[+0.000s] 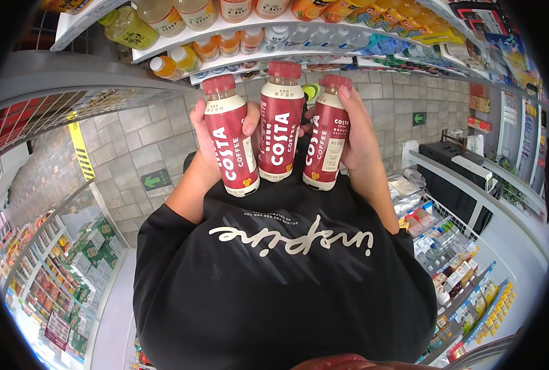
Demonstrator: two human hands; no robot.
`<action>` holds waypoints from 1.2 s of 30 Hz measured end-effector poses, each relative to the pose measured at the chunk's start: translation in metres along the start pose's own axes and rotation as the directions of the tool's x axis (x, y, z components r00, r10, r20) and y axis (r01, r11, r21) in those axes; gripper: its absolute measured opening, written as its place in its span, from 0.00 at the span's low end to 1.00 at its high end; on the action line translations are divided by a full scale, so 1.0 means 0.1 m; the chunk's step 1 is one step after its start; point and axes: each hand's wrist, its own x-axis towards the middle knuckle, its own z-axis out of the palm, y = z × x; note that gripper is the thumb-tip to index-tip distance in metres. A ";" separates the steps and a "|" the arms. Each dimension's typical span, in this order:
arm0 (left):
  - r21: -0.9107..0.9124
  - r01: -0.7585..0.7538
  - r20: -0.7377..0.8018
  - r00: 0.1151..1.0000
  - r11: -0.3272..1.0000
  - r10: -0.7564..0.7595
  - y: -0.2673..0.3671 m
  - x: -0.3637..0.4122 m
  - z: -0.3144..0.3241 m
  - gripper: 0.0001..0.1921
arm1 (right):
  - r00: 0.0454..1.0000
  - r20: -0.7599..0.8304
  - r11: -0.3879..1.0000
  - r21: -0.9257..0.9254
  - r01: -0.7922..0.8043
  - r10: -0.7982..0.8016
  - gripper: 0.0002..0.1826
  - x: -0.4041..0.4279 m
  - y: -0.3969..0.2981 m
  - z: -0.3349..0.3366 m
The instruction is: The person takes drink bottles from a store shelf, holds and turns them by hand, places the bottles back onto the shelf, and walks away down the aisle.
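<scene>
Three red and cream Costa Coffee bottles with red caps stand roughly upright in front of my black shirt. My left hand [210, 134] is wrapped around the left bottle [230, 143], its thumb on the front. On the other side, my right hand [355, 125] grips the right bottle [327, 138], with a finger up by its cap. Between them is the middle bottle [280, 134], slightly higher than the other two; fingers show at its right edge, but which hand supports it is partly hidden.
Shelves of bottled drinks [237, 46] run across the top. A grey tiled floor [126, 134] with green arrow signs lies beyond my hands. At the right are a black appliance [459, 185] and racks of packaged goods [454, 277]; stacked cartons [89, 259] fill a shelf at the lower left.
</scene>
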 end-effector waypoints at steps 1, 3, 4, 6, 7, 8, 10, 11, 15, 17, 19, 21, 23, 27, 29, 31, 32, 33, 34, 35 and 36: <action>-0.006 -0.001 -0.004 1.000 1.000 0.001 0.01 0.00 -0.04 0.33 | 0.999 -0.052 0.999 -0.035 0.001 -0.003 0.25 0.01 0.01 0.01; 0.017 0.002 0.034 0.999 1.000 -0.002 0.05 0.03 -0.10 0.34 | 0.994 -0.106 0.997 -0.071 -0.004 -0.004 0.25 0.02 0.03 0.01; 0.044 -0.037 -0.034 0.999 0.998 0.039 0.02 0.03 -0.04 0.35 | 0.994 -0.109 0.998 -0.056 -0.004 -0.002 0.25 0.03 0.04 -0.01; 0.067 -0.037 -0.060 0.997 0.997 0.041 0.04 0.05 -0.02 0.36 | 0.993 -0.115 0.999 -0.042 -0.010 0.005 0.26 0.04 0.06 -0.04; 0.071 -0.037 -0.065 0.997 0.997 0.041 0.05 0.06 -0.03 0.36 | 0.992 -0.122 0.998 -0.038 -0.047 0.042 0.26 0.05 0.07 -0.09; 0.081 -0.034 -0.065 0.997 0.996 0.039 0.06 0.06 -0.04 0.37 | 0.988 -0.130 0.996 -0.032 -0.083 0.079 0.27 0.06 0.07 -0.11; 0.105 -0.024 -0.064 0.997 0.994 0.031 0.08 0.06 -0.07 0.38 | 0.987 -0.149 0.998 -0.007 -0.068 0.066 0.29 0.05 0.07 -0.08; 0.118 -0.016 -0.062 0.998 0.993 0.024 0.10 0.07 -0.09 0.39 | 0.985 -0.164 0.999 0.015 -0.046 0.048 0.31 0.05 0.07 -0.06; 0.207 -0.006 -0.020 1.000 0.978 0.010 0.16 0.11 -0.19 0.42 | 0.989 -0.130 0.998 0.022 -0.065 0.067 0.38 0.06 0.15 -0.08; 0.253 -0.009 0.024 1.000 0.967 0.003 0.20 0.13 -0.23 0.43 | 0.980 -0.192 0.998 0.054 -0.042 0.051 0.39 0.06 0.21 -0.09; 0.198 0.032 -0.012 0.999 0.980 -0.030 0.22 0.13 -0.08 0.44 | 0.961 -0.270 0.998 0.055 -0.042 0.056 0.38 0.07 0.29 -0.11; 0.235 0.047 0.049 0.997 0.971 -0.060 0.30 0.14 -0.15 0.44 | 0.946 -0.318 0.998 0.018 -0.066 0.069 0.35 0.02 0.25 -0.06; 0.144 0.013 0.049 0.999 0.990 -0.021 0.28 0.11 -0.12 0.44 | 0.944 -0.330 0.999 0.035 -0.021 0.031 0.35 0.01 0.27 -0.05; 0.147 -0.025 0.059 0.998 0.989 0.016 0.30 0.12 -0.15 0.42 | 0.955 -0.296 1.000 -0.009 -0.024 0.021 0.36 0.00 0.26 -0.03; 0.173 -0.032 0.052 0.998 0.984 0.024 0.32 0.14 -0.14 0.42 | 0.956 -0.292 0.999 -0.052 -0.013 -0.002 0.35 0.03 0.23 0.03; 0.198 -0.049 0.043 0.998 0.979 0.041 0.32 0.12 -0.12 0.42 | 0.967 -0.248 0.995 -0.091 0.044 -0.066 0.35 0.06 0.20 0.12; 0.213 -0.049 0.026 0.999 0.976 0.045 0.33 0.12 -0.09 0.43 | 0.968 -0.242 0.995 -0.094 0.044 -0.065 0.35 0.07 0.16 0.16; 0.227 -0.048 0.009 0.999 0.973 0.047 0.34 0.11 -0.08 0.43 | 0.973 -0.221 0.994 -0.098 0.042 -0.063 0.35 0.08 0.12 0.21; 0.227 -0.055 0.009 0.999 0.972 0.054 0.35 0.10 -0.08 0.43 | 0.978 -0.199 0.994 -0.101 0.041 -0.060 0.35 0.10 0.09 0.26; 0.266 -0.058 0.015 0.998 0.962 0.057 0.36 0.10 -0.08 0.44 | 0.979 -0.194 0.994 -0.105 0.040 -0.060 0.35 0.11 0.08 0.30; 0.301 -0.060 0.023 0.998 0.952 0.056 0.38 0.12 -0.07 0.44 | 0.982 -0.183 0.998 -0.049 0.043 -0.052 0.32 0.12 0.05 0.34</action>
